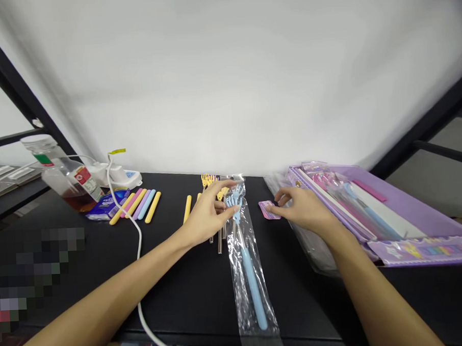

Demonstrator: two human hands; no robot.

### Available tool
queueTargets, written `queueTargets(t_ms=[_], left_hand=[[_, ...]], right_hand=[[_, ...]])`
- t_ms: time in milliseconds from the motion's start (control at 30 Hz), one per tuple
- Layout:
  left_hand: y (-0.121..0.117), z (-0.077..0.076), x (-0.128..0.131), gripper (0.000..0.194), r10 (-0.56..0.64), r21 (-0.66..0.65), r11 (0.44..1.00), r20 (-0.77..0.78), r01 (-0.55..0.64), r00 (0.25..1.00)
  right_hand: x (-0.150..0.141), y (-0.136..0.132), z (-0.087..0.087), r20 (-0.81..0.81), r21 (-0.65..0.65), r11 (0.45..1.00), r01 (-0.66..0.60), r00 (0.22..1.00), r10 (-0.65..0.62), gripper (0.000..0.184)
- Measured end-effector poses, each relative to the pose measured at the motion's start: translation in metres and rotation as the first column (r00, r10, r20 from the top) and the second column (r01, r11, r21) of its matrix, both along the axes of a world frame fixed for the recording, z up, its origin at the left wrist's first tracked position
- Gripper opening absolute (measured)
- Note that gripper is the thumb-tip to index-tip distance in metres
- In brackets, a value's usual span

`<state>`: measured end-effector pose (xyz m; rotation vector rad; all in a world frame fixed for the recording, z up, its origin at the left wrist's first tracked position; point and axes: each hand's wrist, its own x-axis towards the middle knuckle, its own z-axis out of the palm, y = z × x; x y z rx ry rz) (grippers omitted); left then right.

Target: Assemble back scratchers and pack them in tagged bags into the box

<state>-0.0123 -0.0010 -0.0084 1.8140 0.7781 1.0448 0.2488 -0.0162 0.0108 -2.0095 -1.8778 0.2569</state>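
Note:
A light blue back scratcher [253, 289] with a claw-shaped head lies lengthwise inside a clear plastic sleeve [235, 275] on the black table. My left hand [206, 217] is over the sleeve's far end, thumb and forefinger apart on either side of the blue claw. Beside it, my right hand [299, 208] has its fingers curled, with the thumb on a small pink card [270, 210]. Yellow claw heads [208, 180] with metal rods [220, 242] lie partly hidden behind my left hand. Near them is a yellow handle [187, 208].
Several coloured handles [140, 203] lie in a row at left, beside a purple packet [106, 206], a bottle of dark liquid [72, 180] and a power strip [129, 178]. A white cable [139, 248] crosses the table. At right stands a purple box [416, 200] holding wrapped items.

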Motion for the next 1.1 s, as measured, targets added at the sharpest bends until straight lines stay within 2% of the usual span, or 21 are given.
queueTargets(t_ms=[133, 267, 400, 567, 800, 1100], left_hand=[[-0.0006, -0.0016, -0.0002, 0.076, -0.077, -0.018, 0.997, -0.014, 0.077, 0.997], [-0.0007, -0.0032, -0.0014, 0.086, -0.117, -0.047, 0.992, -0.018, 0.116, 0.993], [-0.0019, -0.0031, -0.0023, 0.090, -0.118, -0.049, 0.992, -0.054, 0.115, 0.992], [-0.0032, -0.0050, -0.0027, 0.091, -0.112, -0.056, 0.992, -0.068, 0.109, 0.991], [-0.0039, -0.0049, -0.0022, 0.089, -0.109, -0.032, 0.994, -0.097, 0.106, 0.989], [-0.0058, -0.0042, -0.0013, 0.091, -0.129, -0.044, 0.991, -0.113, 0.124, 0.985]], right_hand=[[-0.0062, 0.0002, -0.0044, 0.036, -0.054, 0.999, -0.007, 0.999, 0.009, 0.028], [-0.0058, 0.0008, -0.0051, -0.011, -0.048, 0.999, -0.004, 1.000, 0.004, 0.022], [-0.0044, 0.0015, -0.0052, -0.035, -0.024, 1.000, 0.004, 0.999, -0.005, 0.017], [-0.0062, 0.0019, -0.0047, -0.055, -0.063, 0.998, 0.028, 0.998, -0.032, 0.014], [-0.0096, -0.0003, -0.0024, -0.014, -0.048, 0.999, 0.016, 1.000, -0.017, 0.026], [-0.0092, -0.0004, 0.0004, -0.038, -0.060, 0.997, 0.049, 0.998, -0.051, 0.016]])
